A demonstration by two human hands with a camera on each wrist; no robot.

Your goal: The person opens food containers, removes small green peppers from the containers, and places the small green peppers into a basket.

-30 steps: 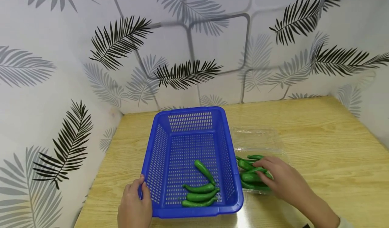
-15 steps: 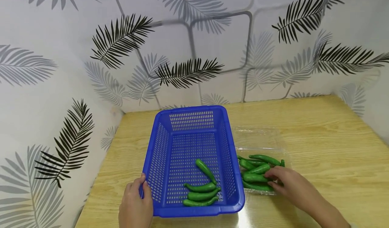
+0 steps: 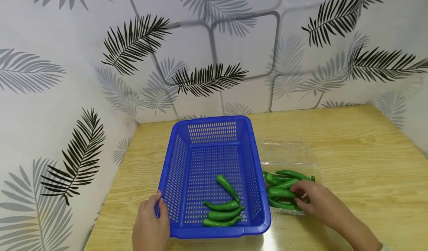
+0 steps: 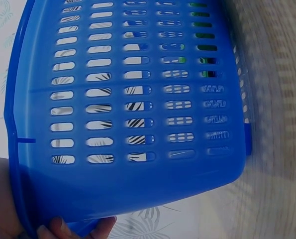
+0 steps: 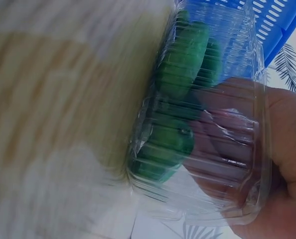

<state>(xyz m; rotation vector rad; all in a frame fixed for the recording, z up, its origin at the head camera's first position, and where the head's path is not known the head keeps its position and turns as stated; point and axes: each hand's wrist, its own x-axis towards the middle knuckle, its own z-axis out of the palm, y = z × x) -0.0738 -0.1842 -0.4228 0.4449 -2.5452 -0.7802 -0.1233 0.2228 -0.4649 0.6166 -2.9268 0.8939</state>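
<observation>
My left hand (image 3: 150,223) grips the near left rim of a blue plastic basket (image 3: 223,231), its fingers curled over the edge. Several green chili peppers (image 3: 223,215) lie in the basket's near right part. Right of it, a clear plastic box (image 3: 288,208) with its lid folded back holds several more green chili peppers (image 3: 281,193). My right hand (image 3: 319,202) reaches into this box, fingertips right at the end of one pepper, with a gap between thumb and forefinger. In the right wrist view, the box wall stands in front of the fingers (image 5: 217,132).
The basket and box sit side by side on a wood-grain table (image 3: 364,158). A wall (image 3: 247,46) with a leaf pattern rises behind the table and along its left and right sides.
My right hand has moved slightly right and toward me within the box, uncovering a long pepper at its back. My left hand keeps its hold on the basket rim.
</observation>
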